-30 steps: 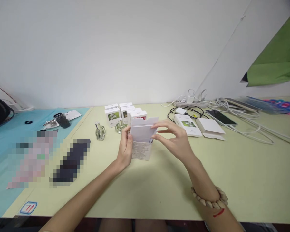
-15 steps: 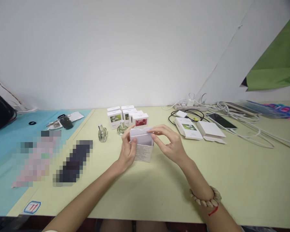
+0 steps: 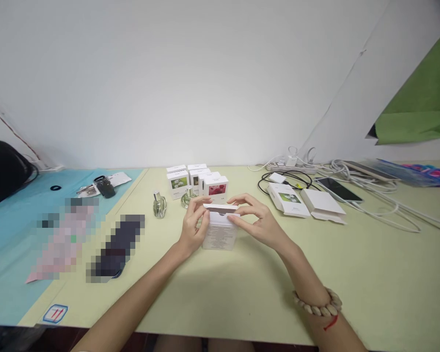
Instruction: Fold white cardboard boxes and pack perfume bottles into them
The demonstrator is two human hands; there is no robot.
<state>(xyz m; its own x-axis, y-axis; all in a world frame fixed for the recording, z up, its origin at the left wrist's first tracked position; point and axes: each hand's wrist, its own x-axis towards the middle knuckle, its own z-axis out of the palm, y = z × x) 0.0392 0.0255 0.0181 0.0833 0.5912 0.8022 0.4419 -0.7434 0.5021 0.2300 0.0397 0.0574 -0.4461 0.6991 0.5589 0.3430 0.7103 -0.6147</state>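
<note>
A small white cardboard box with fine print on its near side stands upright between my hands. Its top flap is tilted, and a dark gap shows beneath it. My left hand grips the box's left side, thumb near the top edge. The fingers of my right hand close on the flap's right end, with the thumb at the rim. Just beyond my left hand is a glass perfume bottle, partly hidden. Another glass perfume bottle stands further left. What the box contains cannot be seen.
Several white picture boxes stand behind. To the right lie a flattened box with a flower picture, a plain white carton, a phone and tangled cables. A black jar lies on the blue cloth at left.
The upright flap has folded down toward the box top, leaving a narrow dark gap. My right fingers have moved with it. The whole view has shifted slightly.
</note>
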